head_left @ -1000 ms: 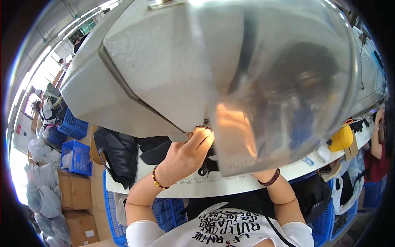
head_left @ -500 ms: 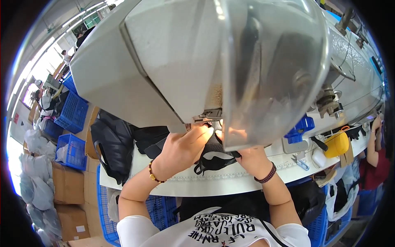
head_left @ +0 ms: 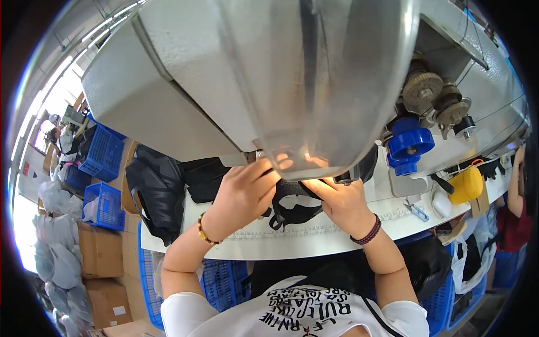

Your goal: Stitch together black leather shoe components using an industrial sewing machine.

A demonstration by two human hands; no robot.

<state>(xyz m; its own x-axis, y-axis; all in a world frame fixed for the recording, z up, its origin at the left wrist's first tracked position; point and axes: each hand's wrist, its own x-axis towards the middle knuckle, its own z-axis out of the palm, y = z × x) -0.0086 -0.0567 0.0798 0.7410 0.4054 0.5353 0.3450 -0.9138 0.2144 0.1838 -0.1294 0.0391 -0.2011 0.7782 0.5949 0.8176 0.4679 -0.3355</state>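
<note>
Head view, read from left to right: blue crates (head_left: pixel 101 154) and cardboard boxes (head_left: pixel 98 250) stand at about nine o'clock, beside a heap of black fabric (head_left: pixel 154 191) hanging over the edge of the white worktable (head_left: pixel 269 244). The grey sewing machine (head_left: pixel 185 84) fills the whole top of the picture, its clear guard (head_left: pixel 331 84) bulging toward the lens.

Just below the middle, the left hand (head_left: pixel 244 194) lies curled over a small black strappy piece (head_left: pixel 292 205), fingers pressing it flat just under the machine's head. At its four o'clock the right hand (head_left: pixel 339 202) pinches the other side of the same piece, thumb and fingers closed on the cloth. The needle itself is hidden behind the guard, so whether it is down cannot be told.

Judging by this, the step in hand is feeding the piece under the foot — both hands steering it. The next move seems to call for even tension from both sides and fingertips kept clear of the needle line.

Farther right, at two o'clock, sit a blue bobbin spool (head_left: pixel 410 143) and metal tension discs (head_left: pixel 424 87); a yellow cup-like thing (head_left: pixel 466 185) rests near the table's far end.
</note>
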